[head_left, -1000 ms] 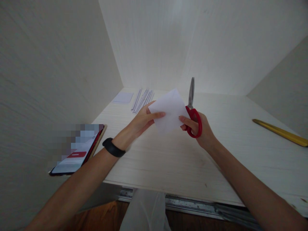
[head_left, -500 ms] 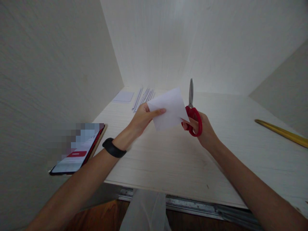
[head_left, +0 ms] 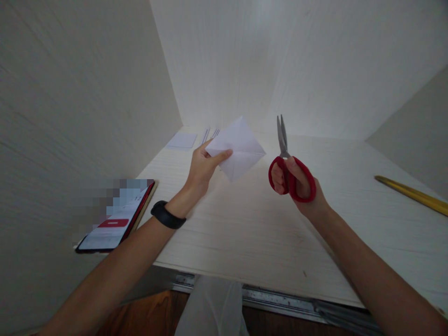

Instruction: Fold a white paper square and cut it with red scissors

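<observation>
Left fingers [head_left: 224,154] pinch creased square paper [head_left: 241,140] near metal-bladed scissors [head_left: 284,154].

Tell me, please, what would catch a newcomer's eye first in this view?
Probably the red-handled scissors, held in the right hand with their blades slightly apart. Next would come the creased white paper in the left hand, near the middle. The long yellow object at the far right stands out too.

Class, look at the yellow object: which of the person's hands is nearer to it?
Right. The right hand, holding scissors, is left of the yellow object, not touching it; the left hand, holding paper, is farther left.
</observation>
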`<state>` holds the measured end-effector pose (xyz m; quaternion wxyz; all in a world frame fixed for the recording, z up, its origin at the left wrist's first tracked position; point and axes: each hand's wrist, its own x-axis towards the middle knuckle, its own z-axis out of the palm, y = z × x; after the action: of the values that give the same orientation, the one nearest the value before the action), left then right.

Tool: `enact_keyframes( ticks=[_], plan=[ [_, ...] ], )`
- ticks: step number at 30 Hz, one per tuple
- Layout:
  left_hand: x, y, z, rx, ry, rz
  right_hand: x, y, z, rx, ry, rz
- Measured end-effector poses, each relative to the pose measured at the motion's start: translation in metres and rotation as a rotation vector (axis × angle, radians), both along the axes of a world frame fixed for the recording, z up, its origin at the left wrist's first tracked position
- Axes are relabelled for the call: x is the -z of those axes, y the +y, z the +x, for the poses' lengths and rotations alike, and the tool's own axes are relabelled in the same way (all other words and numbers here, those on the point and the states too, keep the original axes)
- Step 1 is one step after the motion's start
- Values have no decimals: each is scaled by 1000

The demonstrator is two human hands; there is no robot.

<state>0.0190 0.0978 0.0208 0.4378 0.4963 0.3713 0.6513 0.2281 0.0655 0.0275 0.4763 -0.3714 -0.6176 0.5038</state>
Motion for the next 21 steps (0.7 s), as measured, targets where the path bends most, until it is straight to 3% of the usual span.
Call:
enact_keyframes(
  ticks=[6,10,21],
  plan=[
    [0,-1,-2,-41,-69,-19,2,1,-3,-186,-126,32],
    [0,0,-2,-84,-89,24,3,-4,-9,-323,-303,-48],
    [-5,-3,2,-65,-128,30,6,-5,-12,-336,-367,-91]
  ],
)
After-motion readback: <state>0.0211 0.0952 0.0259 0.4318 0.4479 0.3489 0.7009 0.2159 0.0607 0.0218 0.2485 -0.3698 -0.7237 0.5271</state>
